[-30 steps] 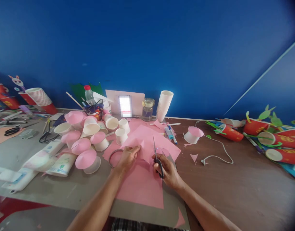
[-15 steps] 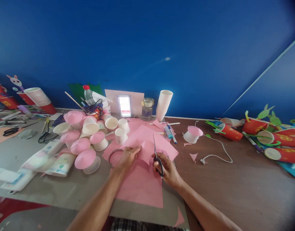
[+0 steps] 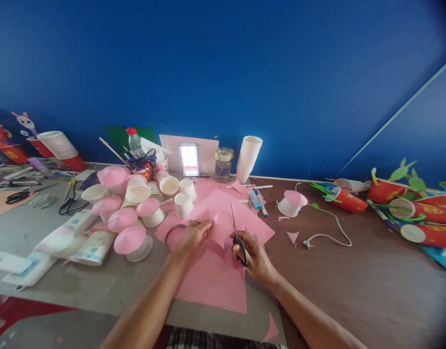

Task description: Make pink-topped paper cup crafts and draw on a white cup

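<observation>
My left hand (image 3: 192, 236) pinches a sheet of pink paper (image 3: 220, 216) and lifts it a little off the table. In my right hand (image 3: 253, 255) are black-handled scissors (image 3: 236, 236), blades pointing up and away, set against the sheet's right side. More pink paper (image 3: 213, 281) lies flat under both hands. A metal ring (image 3: 171, 236) rests just left of my left hand.
Several white paper cups with pink cone tops (image 3: 130, 239) crowd the left. A stack of white cups (image 3: 247, 158), a glass jar (image 3: 223, 165) and markers (image 3: 258, 201) stand behind. A white cable (image 3: 332, 232) and red decorated cups (image 3: 419, 213) lie right. Pink scraps (image 3: 293, 237) dot the table.
Both hands stay almost where they were, with the paper and scissors in the same grip. Only the view shifts slightly.
</observation>
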A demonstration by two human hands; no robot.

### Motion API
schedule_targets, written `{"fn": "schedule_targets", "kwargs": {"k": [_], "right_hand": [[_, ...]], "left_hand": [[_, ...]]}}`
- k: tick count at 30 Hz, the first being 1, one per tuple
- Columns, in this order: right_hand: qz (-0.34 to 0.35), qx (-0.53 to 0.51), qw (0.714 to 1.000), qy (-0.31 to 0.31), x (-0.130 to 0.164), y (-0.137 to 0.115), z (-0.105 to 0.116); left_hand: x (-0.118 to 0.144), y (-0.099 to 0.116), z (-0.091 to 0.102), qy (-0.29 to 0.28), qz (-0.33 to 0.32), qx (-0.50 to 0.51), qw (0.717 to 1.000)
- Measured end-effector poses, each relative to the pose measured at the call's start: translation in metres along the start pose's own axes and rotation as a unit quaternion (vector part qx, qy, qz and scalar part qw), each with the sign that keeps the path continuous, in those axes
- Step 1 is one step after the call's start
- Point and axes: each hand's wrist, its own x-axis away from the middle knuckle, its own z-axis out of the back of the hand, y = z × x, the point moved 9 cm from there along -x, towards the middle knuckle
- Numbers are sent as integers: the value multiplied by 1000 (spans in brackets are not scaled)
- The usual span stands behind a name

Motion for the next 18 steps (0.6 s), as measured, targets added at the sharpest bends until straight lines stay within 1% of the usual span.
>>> {"fn": "schedule_targets", "kwargs": {"k": [10,18], "right_hand": [[-3,-13,1000,-24,2,0,-2],[8,4,1000,-16,2,-5,-2]], "left_hand": [[-5,-3,4,4,-8,19,1000],[-4,-5,6,6,0,15,1000]]}}
